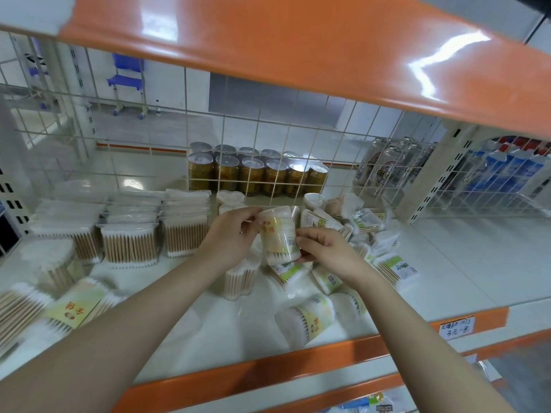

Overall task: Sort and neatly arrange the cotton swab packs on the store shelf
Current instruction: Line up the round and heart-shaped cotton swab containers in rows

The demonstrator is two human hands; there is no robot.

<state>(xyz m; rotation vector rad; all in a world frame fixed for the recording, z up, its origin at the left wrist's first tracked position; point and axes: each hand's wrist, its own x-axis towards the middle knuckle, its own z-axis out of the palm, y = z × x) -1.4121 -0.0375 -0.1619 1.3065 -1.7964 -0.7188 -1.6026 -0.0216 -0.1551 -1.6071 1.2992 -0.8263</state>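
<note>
both hands, left hand (229,234) and right hand (325,248), fingers pinching one tub of swabs (278,234) above shelf (447,263). neat rows (128,234) done at left; loose heap (343,263) still unsorted, roughly halfway.

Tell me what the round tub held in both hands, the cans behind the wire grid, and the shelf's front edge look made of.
Clear round tub of cotton swabs: apparently thin glossy plastic, since the sticks show through it.
Gold cans with silver tops: probably metal, judging by their shiny lids.
Orange shelf front edge: smooth and glossy, likely painted metal or plastic trim; the picture leaves that open.
</note>
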